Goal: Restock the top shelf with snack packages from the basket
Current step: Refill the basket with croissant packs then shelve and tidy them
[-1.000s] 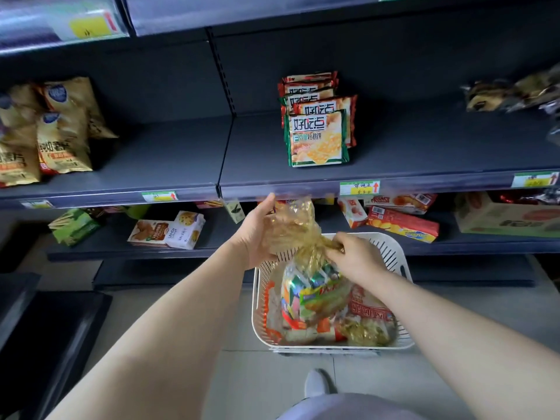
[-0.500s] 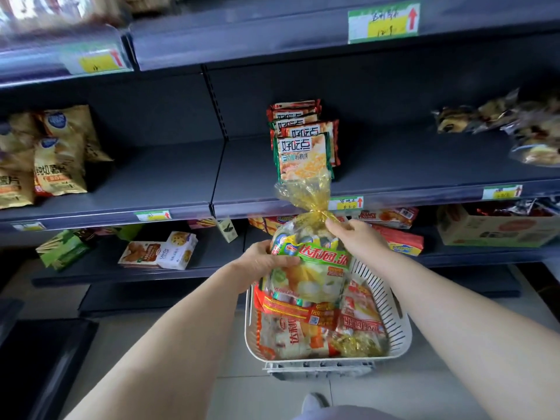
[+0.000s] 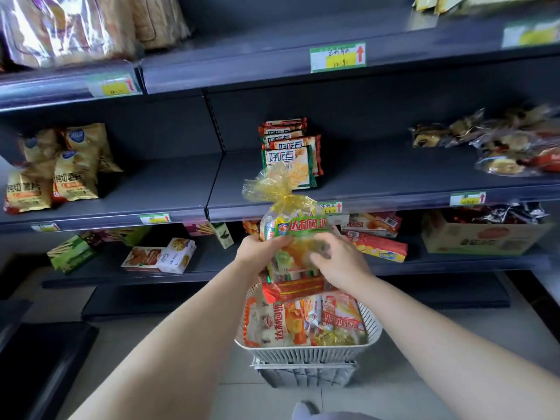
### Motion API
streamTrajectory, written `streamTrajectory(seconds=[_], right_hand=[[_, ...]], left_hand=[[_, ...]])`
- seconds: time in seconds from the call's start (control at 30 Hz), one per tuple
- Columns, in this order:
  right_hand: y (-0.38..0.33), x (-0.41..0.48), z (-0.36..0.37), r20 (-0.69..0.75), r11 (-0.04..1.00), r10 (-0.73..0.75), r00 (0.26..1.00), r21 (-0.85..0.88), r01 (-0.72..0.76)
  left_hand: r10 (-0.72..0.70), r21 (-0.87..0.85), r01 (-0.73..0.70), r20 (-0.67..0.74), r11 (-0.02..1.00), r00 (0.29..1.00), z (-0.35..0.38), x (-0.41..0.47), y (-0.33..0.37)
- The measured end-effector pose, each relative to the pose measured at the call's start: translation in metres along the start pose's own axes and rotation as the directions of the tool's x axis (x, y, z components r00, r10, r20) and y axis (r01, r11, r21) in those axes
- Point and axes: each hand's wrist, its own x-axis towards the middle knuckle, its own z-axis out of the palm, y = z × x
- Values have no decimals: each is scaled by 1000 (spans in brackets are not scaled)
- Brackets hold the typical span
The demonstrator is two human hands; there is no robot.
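Head view, the only one I have: both hands hold one snack package upright in front of me, over the basket. It is a clear bag of small wrapped snacks with a green label in red characters and a gathered yellow top. The left hand grips its left side, and its fingers are curled round onto the front. The right hand grips the right side, and its fingers are bent over the front of the bag, clamped on it. The yellow top reaches the front edge of the middle shelf, right before a row of cracker packs. The bag's bottom hangs close above the other packages lying in the basket; I cannot tell whether it touches them.

The white slatted basket sits on a grey crate on the tiled floor. The top shelf runs well above the held bag, with a price tag bearing a red arrow on its front edge and shiny bags standing at its left end. On the middle shelf, yellow chip bags stand at the left and clear pastry bags lie at the right. On the lower shelf I see cookie boxes and a cardboard carton
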Motion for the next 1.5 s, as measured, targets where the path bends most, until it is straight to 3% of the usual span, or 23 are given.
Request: streamTrajectory(seconds=[0.07,0.17,0.23,0.3,0.33,0.4,0.47,0.5,0.6,0.67,0.73,0.77,0.83,0.9,0.97,1.13,1.27,1.4,1.5], right_hand=[[-5,-14,-5,117,999,-28,993,-26,31],[-11,-32,-8,148,998,17,989,-64,-8],[-6,-41,-13,78,993,115,990,-35,-113],[10,-48,-26,25,958,220,975,181,-221],[22,-50,-35,47,889,277,960,367,-275],[42,-58,-51,165,638,351,922,678,-365],[54,-67,-63,274,411,334,902,819,-400],[55,-73,-68,302,341,311,901,850,-402],[55,-87,-74,323,232,228,918,898,-373],[54,-92,-76,333,200,181,926,909,-366],[52,-95,-80,335,215,175,926,905,-368],[53,-96,-81,327,276,200,924,886,-373],[59,-95,-81,257,502,269,928,785,-363],[63,-95,-80,190,656,282,941,677,-333],[67,-94,-80,177,688,272,946,651,-319],[61,-93,-81,130,654,278,952,700,-286],[50,-87,-92,-17,753,191,981,644,-136],[34,-80,-105,-218,897,136,966,441,-27],[19,-75,-122,-276,889,90,957,456,48]], left_hand=[[50,72,-45,-74,996,996,15,-17,9],[87,168,-71,-89,983,992,39,-45,22],[95,184,-94,2,978,995,54,-64,31],[67,160,-91,152,983,986,63,-77,36],[68,145,-98,200,985,977,63,-83,35],[117,161,-133,108,978,987,58,-90,29],[154,258,-128,-81,958,985,51,-94,19],[115,261,-83,-109,962,987,50,-99,14],[-93,92,91,11,992,996,54,-114,0],[-143,-73,149,92,986,986,58,-123,-5],[-133,-204,154,112,967,985,61,-126,-10],[-121,-233,142,103,962,987,62,-127,-11],[-92,-257,107,69,960,993,63,-129,-12],[-57,-245,66,43,967,997,63,-129,-13],[-17,-239,21,21,971,1000,65,-131,-12],[74,-248,-82,-39,965,996,66,-142,0],[157,-272,-170,-68,947,985,60,-151,14],[258,-272,-274,-94,923,962,57,-161,32],[313,-341,-334,-115,879,943,56,-166,51]])
